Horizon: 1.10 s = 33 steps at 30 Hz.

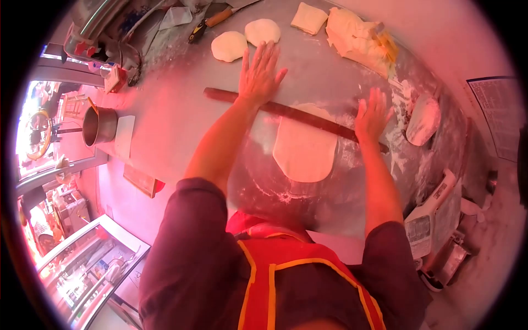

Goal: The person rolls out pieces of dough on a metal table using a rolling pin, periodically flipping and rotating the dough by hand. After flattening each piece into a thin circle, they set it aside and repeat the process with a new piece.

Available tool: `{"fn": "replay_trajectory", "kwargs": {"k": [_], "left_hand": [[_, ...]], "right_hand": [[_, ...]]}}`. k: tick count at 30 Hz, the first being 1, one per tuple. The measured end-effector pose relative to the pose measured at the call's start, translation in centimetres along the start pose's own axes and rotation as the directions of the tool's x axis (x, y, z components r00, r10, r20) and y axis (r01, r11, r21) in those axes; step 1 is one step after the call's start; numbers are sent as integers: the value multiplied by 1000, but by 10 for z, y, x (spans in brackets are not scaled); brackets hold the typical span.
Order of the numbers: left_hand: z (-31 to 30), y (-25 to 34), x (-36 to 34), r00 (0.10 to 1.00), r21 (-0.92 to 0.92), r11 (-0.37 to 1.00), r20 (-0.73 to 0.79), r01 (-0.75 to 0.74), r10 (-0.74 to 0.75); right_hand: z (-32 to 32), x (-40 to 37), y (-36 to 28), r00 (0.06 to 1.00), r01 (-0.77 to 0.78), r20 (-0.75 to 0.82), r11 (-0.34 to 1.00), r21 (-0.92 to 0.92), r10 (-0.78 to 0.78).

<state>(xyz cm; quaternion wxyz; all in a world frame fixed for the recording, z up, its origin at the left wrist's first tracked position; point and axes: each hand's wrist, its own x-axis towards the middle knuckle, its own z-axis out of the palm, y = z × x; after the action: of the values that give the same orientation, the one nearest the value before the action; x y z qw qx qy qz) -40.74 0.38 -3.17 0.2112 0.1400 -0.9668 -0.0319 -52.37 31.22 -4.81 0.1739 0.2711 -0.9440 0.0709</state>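
Observation:
A rolled-out sheet of pale dough (pixel 304 151) lies on the metal worktop (pixel 165 126). A long dark rolling pin (pixel 308 115) crosses its upper part at a slant. My left hand (pixel 260 75) rests flat over the pin towards its left end, fingers stretched out and pointing at two round dough balls (pixel 229 46) (pixel 263 33). Towards the other end, my right hand (pixel 373 116) presses on the pin with its palm, its fingers straight and slightly apart. Neither hand wraps round the pin. White flour is scattered about the sheet.
At the back lie a small square of dough (pixel 309 18) and a larger dough mass (pixel 355 39). A wooden-handled tool (pixel 219 17) is at the back left. A floury oval piece (pixel 423 119) lies on the right, a metal pot (pixel 99 125) on the left, and a scale-like device (pixel 434 214) lower right.

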Motion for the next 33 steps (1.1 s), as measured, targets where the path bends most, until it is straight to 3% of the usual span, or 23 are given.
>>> {"fn": "replay_trajectory", "kwargs": {"k": [2,4,6,8,10,12,15,17,18,19,20,21,22,23,24,26,28,29,31,33], "left_hand": [[-20,2,-43,996,-16,1000,90,-12,13],[-42,0,-119,960,-12,1000,280,-2,5],[-68,2,-199,961,-205,976,276,70,-11],[-75,-1,-241,973,-199,980,228,21,25],[-79,-6,-236,977,-186,982,208,-14,53],[-68,-15,-169,974,-173,985,220,-20,59],[-56,-1,-163,990,-24,999,134,47,-44],[-71,3,-202,975,-26,998,216,52,-45],[-82,6,-226,957,-179,967,258,180,-130],[-74,1,-253,875,-245,928,463,281,-143],[-76,5,-286,986,-309,944,151,119,-75],[-73,4,-316,999,-328,944,-5,-31,32],[-80,3,-320,999,-228,972,-25,-52,47],[-82,5,-320,997,-144,987,-35,-76,71],[-82,2,-312,993,-84,990,-36,-111,109],[-84,0,-277,977,-252,966,186,-53,102],[-87,13,-231,997,-219,973,-37,-76,69],[-88,25,-211,993,-254,964,-63,81,-100],[-81,60,-196,899,-339,861,-85,379,-429],[-75,75,-205,743,-410,619,362,670,-563]], "right_hand": [[-18,-43,-8,995,20,92,995,93,-29],[-39,-108,-21,984,25,165,978,206,-60],[-73,-190,-33,976,41,195,957,288,-100],[-91,-215,-34,961,39,247,946,323,-124],[-84,-202,-20,935,53,318,950,308,-155],[-72,-143,-14,979,23,188,966,257,-73],[-54,-140,-17,969,49,230,987,156,-85],[-70,-178,-22,937,43,340,995,95,-73],[-81,-198,-23,914,7,402,992,128,-59],[-79,-228,-24,928,-22,368,980,200,-54],[-79,-251,-25,925,-69,378,972,226,-22],[-95,-263,-23,916,13,389,977,214,-97],[-79,-284,-10,959,163,189,954,250,-213],[-79,-285,-5,957,191,168,950,249,-237],[-77,-274,1,936,159,252,932,325,-247],[-75,-243,15,897,72,379,922,381,-227],[-77,-211,25,881,-26,446,927,375,-156],[-77,-201,33,905,-72,415,931,359,-90],[-74,-193,55,932,-172,361,928,330,44],[-64,-190,74,947,-236,292,910,340,136]]}}
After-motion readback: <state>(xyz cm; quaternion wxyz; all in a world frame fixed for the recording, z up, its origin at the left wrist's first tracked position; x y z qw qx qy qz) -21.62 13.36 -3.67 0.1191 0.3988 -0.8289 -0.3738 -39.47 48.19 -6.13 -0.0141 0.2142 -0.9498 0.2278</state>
